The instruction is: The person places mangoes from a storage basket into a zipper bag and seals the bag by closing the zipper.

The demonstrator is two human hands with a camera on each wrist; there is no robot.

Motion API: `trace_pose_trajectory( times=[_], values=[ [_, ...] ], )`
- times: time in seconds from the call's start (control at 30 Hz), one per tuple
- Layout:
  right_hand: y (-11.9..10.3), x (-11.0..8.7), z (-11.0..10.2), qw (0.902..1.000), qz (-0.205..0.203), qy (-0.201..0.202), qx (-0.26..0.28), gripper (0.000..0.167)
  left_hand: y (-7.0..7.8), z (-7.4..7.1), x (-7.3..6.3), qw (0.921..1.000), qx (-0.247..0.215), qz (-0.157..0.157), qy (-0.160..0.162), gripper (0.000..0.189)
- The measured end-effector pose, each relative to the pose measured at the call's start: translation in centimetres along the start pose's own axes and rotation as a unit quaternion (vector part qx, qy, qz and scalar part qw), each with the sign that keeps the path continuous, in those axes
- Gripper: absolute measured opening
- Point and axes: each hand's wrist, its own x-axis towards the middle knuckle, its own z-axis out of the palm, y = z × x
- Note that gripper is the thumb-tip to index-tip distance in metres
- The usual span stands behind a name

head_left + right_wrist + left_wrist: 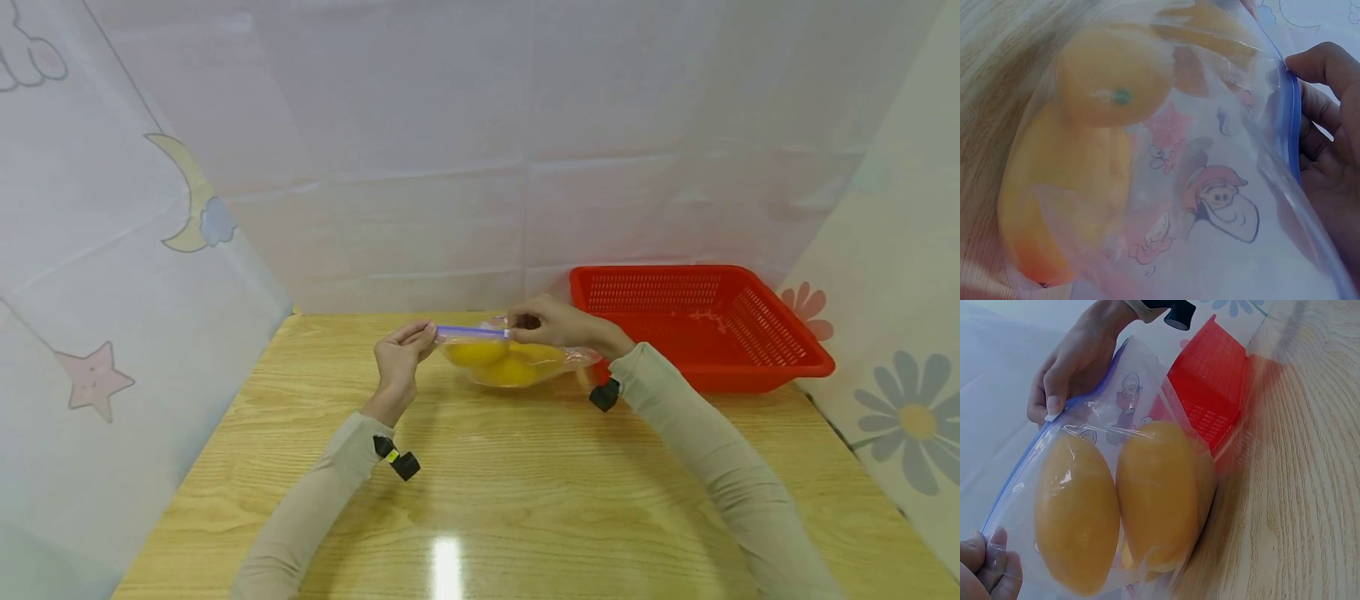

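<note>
A clear zip bag (581, 358) with cartoon prints and a blue-purple zip strip (471, 332) is held up over the table. Inside it are several yellow, mango-like fruits (1077, 512); one round end (1116, 75) shows a green spot in the right wrist view. My left hand (399, 358) pinches the left end of the strip between thumb and fingers. Further along the strip, my right hand (555, 322) pinches it at a small white slider (1051, 417). How much of the strip is sealed, I cannot tell.
A red plastic basket (813, 362) with slotted walls stands at the back right of the wooden table (480, 467), close behind my right forearm. Something clear and crumpled lies in it. Printed cloth walls (420, 225) border the table's back and sides.
</note>
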Motion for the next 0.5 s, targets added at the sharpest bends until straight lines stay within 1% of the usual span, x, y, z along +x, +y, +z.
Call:
trace_pose_trajectory(
  times=[0.13,0.33,0.5],
  values=[
    [0.1,-0.3,-0.3,1.0000,0.004,-0.005,0.007,0.015,0.0,0.0,0.0,1.0000,-0.003,0.001,0.002,0.026],
    [0.1,-0.7,-0.6,1.0000,0.009,0.002,0.003,0.014,-0.1,-0.1,0.0,1.0000,-0.003,0.001,0.004,0.026],
    [0.2,-1.1,-0.7,0.9997,0.023,0.005,0.008,0.011,-0.3,-0.2,0.1,1.0000,-0.008,-0.003,0.003,0.027]
  ],
)
